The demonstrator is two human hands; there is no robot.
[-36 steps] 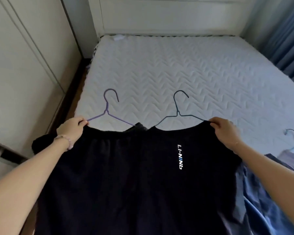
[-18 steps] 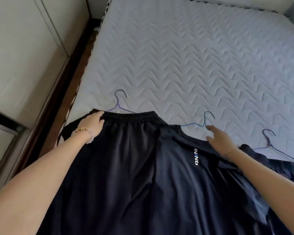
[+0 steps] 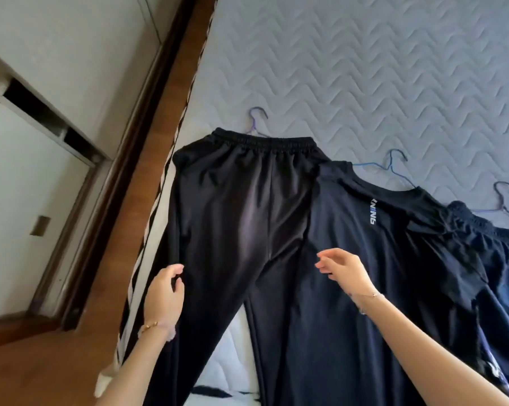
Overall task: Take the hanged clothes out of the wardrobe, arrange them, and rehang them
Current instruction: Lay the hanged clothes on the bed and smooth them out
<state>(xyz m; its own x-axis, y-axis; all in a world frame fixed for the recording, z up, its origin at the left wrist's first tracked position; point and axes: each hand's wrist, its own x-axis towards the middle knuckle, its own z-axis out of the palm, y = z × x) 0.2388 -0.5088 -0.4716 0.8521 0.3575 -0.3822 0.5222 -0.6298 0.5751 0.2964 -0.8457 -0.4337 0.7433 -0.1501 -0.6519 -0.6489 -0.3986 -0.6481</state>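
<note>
Two hands reach over three dark clothes on the bed (image 3: 364,68). The left hand (image 3: 165,291) curls loosely on the edge of the black pants (image 3: 232,206). The right hand (image 3: 345,269) hangs open above the black shirt (image 3: 364,259), fingers apart. Three hangers (image 3: 392,165) poke out at the tops.

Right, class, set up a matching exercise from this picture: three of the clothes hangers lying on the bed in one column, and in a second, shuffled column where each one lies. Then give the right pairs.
Column one:
1. purple hanger
2. blue hanger
3. dark hanger

Column two:
A. at the neck of the shirt with white lettering
B. furthest right, above the dark blue garment
C. at the elastic waistband of the black trousers

Pairs: 1-C, 2-A, 3-B
</note>
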